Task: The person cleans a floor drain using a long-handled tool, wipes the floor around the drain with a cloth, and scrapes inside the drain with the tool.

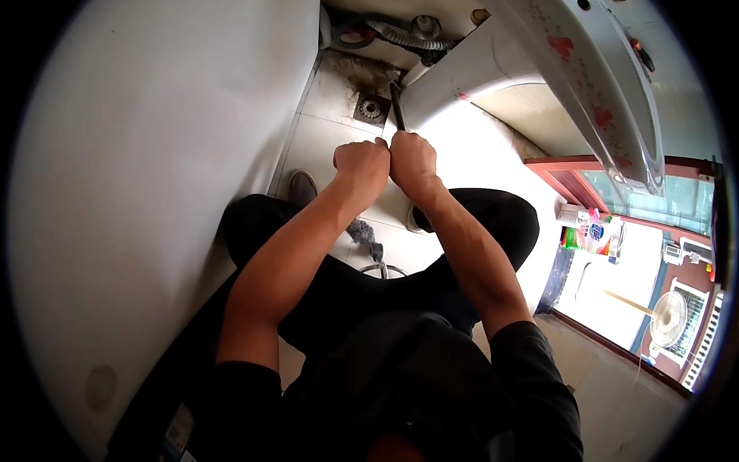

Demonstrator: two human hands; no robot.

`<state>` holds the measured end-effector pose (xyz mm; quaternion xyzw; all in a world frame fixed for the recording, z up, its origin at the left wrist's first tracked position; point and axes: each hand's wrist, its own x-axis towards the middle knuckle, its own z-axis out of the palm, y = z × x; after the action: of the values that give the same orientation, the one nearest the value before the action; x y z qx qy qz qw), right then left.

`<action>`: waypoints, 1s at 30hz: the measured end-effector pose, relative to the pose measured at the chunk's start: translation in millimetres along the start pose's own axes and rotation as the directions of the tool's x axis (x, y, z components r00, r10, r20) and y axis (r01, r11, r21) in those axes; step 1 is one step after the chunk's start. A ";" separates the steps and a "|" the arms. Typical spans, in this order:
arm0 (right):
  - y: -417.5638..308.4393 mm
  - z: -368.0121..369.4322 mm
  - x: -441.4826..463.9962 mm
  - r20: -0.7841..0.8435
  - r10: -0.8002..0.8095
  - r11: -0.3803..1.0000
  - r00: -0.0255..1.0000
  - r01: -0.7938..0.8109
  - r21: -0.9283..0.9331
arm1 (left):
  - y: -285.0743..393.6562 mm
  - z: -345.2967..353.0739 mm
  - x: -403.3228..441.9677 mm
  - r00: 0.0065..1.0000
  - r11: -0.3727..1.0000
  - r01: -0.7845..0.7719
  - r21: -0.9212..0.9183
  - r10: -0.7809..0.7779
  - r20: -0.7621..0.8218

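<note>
My right hand [413,160] is closed around a thin black rod-like tool [396,106], whose far end reaches the floor by the foot of a white washbasin pedestal [443,85]. What kind of tool it is I cannot make out. Against it, knuckle to knuckle, my left hand [362,168] forms a closed fist; whatever is inside it is hidden. Just beyond the fists lies a square floor drain [371,109] with a round grate. Dark dirt stains the tiles [354,71] behind the drain, and a white pipe [418,71] meets the floor near the tool's tip.
A large white panel [169,154] rises along my left side. Grey corrugated hose [396,35] runs at the back. The flower-patterned basin [600,100] overhangs on the right. Between my feet are a grey brush head [360,231] and a metal ring [385,269]. A fan [668,318] stands far right.
</note>
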<state>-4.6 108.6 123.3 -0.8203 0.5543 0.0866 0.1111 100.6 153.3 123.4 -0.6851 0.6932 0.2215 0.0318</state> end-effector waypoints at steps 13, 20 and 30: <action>4.7 8.5 -6.8 -0.020 0.047 0.990 0.999 -0.044 0.133 | 1.7 -6.2 -0.7 0.988 0.996 -0.076 0.048 0.082 -0.135; 0.1 9.6 -4.2 0.005 0.085 0.988 0.996 -0.084 0.129 | 3.9 -14.0 -4.7 0.994 0.997 -0.055 0.062 0.061 -0.092; 6.9 11.9 0.6 -0.021 0.128 0.969 0.992 -0.121 0.216 | 10.1 -13.4 1.2 0.996 0.995 -0.036 0.090 0.043 -0.073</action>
<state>-11.0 108.9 111.1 -0.7686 0.6125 0.0188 0.1837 94.3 147.2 137.7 -0.6770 0.7165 0.1652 0.0317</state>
